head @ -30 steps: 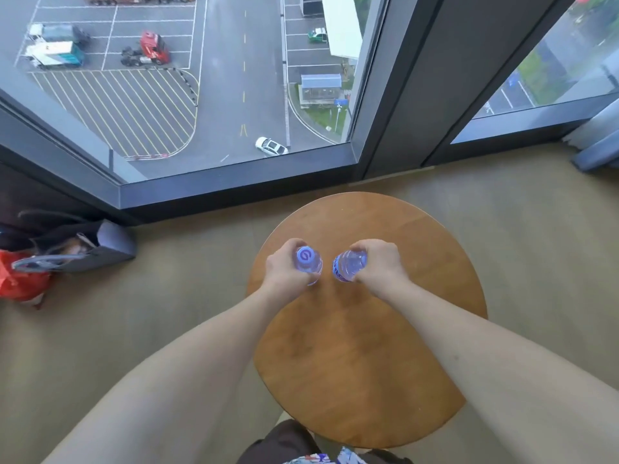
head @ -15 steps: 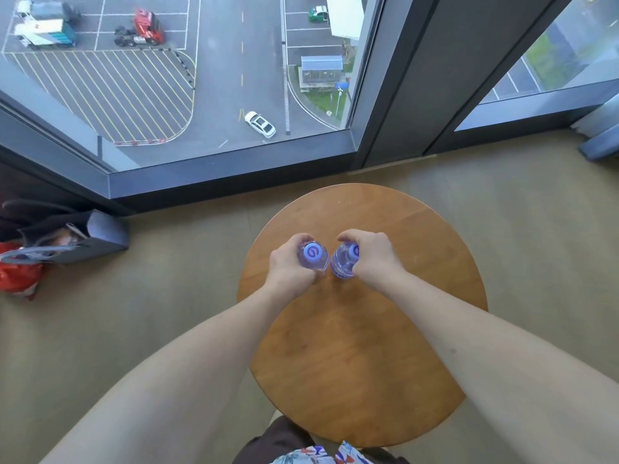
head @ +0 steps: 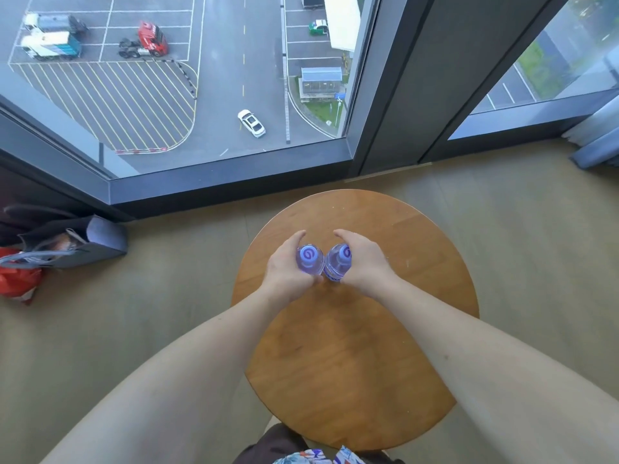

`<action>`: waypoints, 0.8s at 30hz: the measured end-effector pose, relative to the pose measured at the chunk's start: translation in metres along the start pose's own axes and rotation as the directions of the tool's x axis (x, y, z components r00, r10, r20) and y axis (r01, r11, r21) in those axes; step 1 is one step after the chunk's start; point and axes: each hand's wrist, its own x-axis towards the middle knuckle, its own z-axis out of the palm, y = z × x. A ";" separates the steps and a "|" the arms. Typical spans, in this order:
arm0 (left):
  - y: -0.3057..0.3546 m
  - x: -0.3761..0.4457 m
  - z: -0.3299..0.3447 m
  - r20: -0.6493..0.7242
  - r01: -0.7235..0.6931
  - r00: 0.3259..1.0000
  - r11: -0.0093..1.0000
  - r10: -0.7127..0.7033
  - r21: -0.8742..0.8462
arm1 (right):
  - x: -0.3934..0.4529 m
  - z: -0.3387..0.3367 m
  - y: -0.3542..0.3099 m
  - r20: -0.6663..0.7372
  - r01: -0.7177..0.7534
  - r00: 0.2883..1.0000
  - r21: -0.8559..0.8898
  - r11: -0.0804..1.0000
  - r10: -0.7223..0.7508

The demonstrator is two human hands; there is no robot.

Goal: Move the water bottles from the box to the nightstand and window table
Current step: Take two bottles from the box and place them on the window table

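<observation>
Left hand (head: 286,271): fingers curled round left water bottle (head: 310,261)
Right hand (head: 363,262): wraps right water bottle (head: 339,262)
Bottles: upright, side by side between hands
Beneath: round wooden table (head: 351,363)

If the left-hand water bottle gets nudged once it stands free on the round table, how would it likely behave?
The left water bottle looks tall and narrow, so probably tippy. It nearly touches the right water bottle, so it may knock that. The wooden round table looks smooth, so it could slide.
</observation>
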 end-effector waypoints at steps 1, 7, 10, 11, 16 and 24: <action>0.004 -0.003 -0.003 -0.016 0.004 1.000 1.000 -0.003 0.020 | -0.003 -0.003 -0.002 -0.006 0.012 1.000 -0.019 1.000 -0.012; 0.024 -0.037 -0.031 -0.145 0.006 0.989 0.998 0.002 0.055 | -0.031 -0.028 -0.022 -0.009 0.116 0.993 -0.114 0.987 -0.118; 0.037 -0.067 -0.044 -0.237 0.019 0.971 0.999 -0.010 0.036 | -0.046 -0.045 -0.036 0.009 0.209 0.978 -0.158 0.965 -0.210; 0.042 -0.078 -0.048 -0.267 0.024 0.964 0.999 -0.013 0.040 | -0.052 -0.049 -0.041 0.010 0.240 0.970 -0.173 0.955 -0.242; 0.054 -0.142 -0.067 -0.421 0.075 0.906 0.994 -0.037 0.074 | -0.086 -0.055 -0.076 0.052 0.402 0.914 -0.223 0.888 -0.401; 0.024 -0.277 -0.122 -0.651 0.210 0.747 0.977 -0.133 0.041 | -0.170 -0.012 -0.173 0.181 0.713 0.698 -0.261 0.650 -0.693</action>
